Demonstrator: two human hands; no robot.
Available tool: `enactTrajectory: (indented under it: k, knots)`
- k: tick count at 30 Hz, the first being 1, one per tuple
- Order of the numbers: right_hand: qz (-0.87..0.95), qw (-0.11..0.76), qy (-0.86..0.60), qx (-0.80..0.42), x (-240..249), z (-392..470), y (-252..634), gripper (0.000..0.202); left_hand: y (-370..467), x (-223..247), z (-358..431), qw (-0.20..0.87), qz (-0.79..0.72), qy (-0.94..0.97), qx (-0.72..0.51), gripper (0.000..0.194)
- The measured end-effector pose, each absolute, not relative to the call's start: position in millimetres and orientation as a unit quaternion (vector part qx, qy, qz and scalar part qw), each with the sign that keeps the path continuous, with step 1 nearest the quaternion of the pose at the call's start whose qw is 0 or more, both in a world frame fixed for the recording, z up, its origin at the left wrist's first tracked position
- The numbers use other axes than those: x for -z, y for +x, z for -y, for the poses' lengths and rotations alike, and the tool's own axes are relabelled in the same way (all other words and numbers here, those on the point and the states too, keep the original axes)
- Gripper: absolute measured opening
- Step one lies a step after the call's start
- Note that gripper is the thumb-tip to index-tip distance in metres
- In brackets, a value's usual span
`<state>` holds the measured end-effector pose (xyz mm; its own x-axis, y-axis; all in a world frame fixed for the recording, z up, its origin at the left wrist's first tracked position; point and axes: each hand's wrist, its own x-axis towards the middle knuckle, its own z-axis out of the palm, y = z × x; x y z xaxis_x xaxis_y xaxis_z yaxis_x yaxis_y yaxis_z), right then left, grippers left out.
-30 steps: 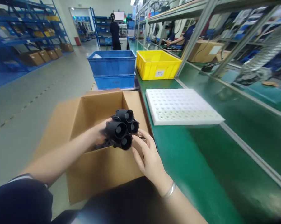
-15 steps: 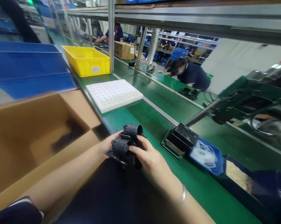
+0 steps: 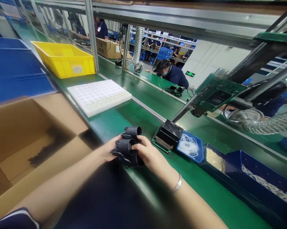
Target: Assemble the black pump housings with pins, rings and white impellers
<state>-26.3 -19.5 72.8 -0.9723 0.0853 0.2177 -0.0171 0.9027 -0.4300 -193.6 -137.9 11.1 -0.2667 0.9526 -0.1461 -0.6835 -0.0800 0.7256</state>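
Black plastic parts with round cup-like openings are held between my two hands, above the near edge of the green bench. My left hand is closed on their left side, its fingertips hidden behind them. My right hand grips them from the right, with a finger or thumb at the mouth of one cup. A silver bangle is on my right wrist.
White foam tray and yellow bin lie ahead. An open cardboard box stands left, below blue crates. Right are a press, blue tray of white rings and dark bins. A person leans across the bench.
The view has turned to the right, so the bench items appear further left and more of the right-hand bins shows. Both hands still hold the black parts, at a slightly different tilt.
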Motion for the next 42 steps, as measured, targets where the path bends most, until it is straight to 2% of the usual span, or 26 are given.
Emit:
enactTrajectory:
  k: [7,10,13,16,21,29,36,39,42]
  knots:
    - [0.966,0.079,0.003,-0.244,-72.7,6.4,-42.3,0.035,-200.7,5.0,132.8,0.577,-0.362,0.171,-0.712,0.034]
    - [0.972,0.052,0.012,-0.230,-89.9,0.2,-50.1,0.034,-213.1,2.2,137.5,0.577,-0.359,0.186,-0.709,0.047]
    - [0.989,0.011,-0.013,-0.150,-103.3,-5.3,-63.0,0.038,-234.7,-3.9,153.2,0.548,-0.374,0.207,-0.719,0.060]
    - [0.996,-0.060,-0.030,-0.062,-95.8,-8.0,-80.6,0.036,-257.9,-3.9,175.8,0.464,-0.418,0.199,-0.756,0.048]
    - [0.994,-0.104,-0.017,-0.038,-67.0,-7.6,-101.4,0.031,-276.0,3.1,208.2,0.400,-0.455,0.169,-0.777,0.043]
    - [0.996,-0.068,-0.037,-0.052,-85.0,-18.3,-93.8,0.036,-265.3,7.0,211.4,0.415,-0.470,0.186,-0.757,0.043]
    - [0.990,-0.042,-0.070,-0.117,-65.3,-20.1,-81.9,0.035,-247.9,6.8,194.5,0.439,-0.484,0.190,-0.733,0.043]
    - [0.985,0.009,-0.091,-0.149,-68.9,-27.9,-69.0,0.039,-238.0,4.5,187.4,0.441,-0.497,0.219,-0.714,0.042]
    - [0.959,0.103,-0.110,-0.241,-76.2,-32.0,-49.4,0.030,-223.1,-0.8,174.5,0.431,-0.475,0.276,-0.716,0.044]
